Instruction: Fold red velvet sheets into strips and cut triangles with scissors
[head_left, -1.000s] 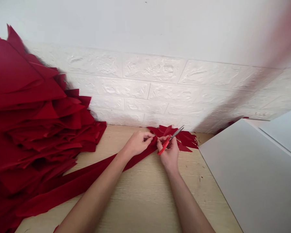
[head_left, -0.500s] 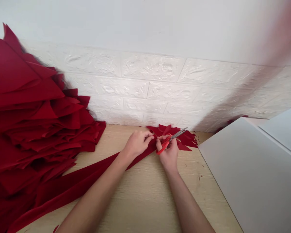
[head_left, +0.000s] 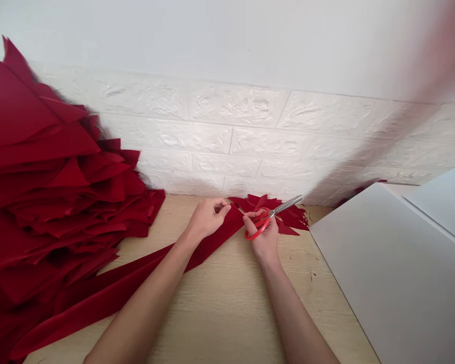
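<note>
Pinched at the edge of a long red fabric strip (head_left: 220, 236), my left hand (head_left: 209, 216) is closed with thumb and forefinger together. My right hand (head_left: 264, 237) holds scissors (head_left: 267, 218) with red handles, their blades closed and pointing up to the right, away from the strip. The right thumb and fingers also meet at the strip's far end. From there the strip runs down to the left, under my left forearm. Behind the scissors lies a small heap of red fabric scraps (head_left: 288, 216).
A tall pile of red fabric pieces (head_left: 60, 177) fills the left side. White brick-patterned wall (head_left: 212, 136) rises behind the wooden table (head_left: 220, 308). At the right stands a white panel or box (head_left: 394, 273). Tiny red bits lie near its edge.
My left hand has shifted slightly left along the strip's edge. The scissors have tilted a little in my right hand, their tips now farther right and higher.
</note>
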Demonstrator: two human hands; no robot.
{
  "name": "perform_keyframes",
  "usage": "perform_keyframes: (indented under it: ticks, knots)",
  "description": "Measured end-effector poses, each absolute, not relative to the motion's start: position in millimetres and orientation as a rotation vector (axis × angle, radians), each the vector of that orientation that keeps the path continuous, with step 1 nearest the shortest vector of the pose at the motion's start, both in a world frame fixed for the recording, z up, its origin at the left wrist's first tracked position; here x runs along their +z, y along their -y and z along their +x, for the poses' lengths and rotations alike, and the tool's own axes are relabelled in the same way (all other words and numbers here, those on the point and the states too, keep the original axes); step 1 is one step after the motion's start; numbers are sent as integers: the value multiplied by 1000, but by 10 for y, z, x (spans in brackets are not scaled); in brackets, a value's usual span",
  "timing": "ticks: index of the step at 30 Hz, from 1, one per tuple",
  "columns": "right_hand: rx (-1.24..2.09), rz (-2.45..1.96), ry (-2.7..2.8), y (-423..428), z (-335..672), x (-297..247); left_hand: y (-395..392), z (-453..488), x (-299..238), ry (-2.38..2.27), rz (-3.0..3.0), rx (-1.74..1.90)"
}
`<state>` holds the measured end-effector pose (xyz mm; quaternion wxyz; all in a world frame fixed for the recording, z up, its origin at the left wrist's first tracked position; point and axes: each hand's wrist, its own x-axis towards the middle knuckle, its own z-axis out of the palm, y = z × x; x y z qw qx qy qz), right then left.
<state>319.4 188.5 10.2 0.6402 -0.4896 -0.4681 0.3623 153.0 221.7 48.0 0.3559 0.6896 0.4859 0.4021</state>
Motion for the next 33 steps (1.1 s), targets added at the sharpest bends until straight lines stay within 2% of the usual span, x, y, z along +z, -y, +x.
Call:
perform_keyframes:
  ticks: [18, 33]
  knots:
    - [1009, -1174, 1048, -1884, 3280, 80, -2171, 1543, 406, -1386, 1965, 931]
    - [944, -1221, 1091, -1881, 3292, 91, -2180, 1534, 370, -1331, 1983, 959]
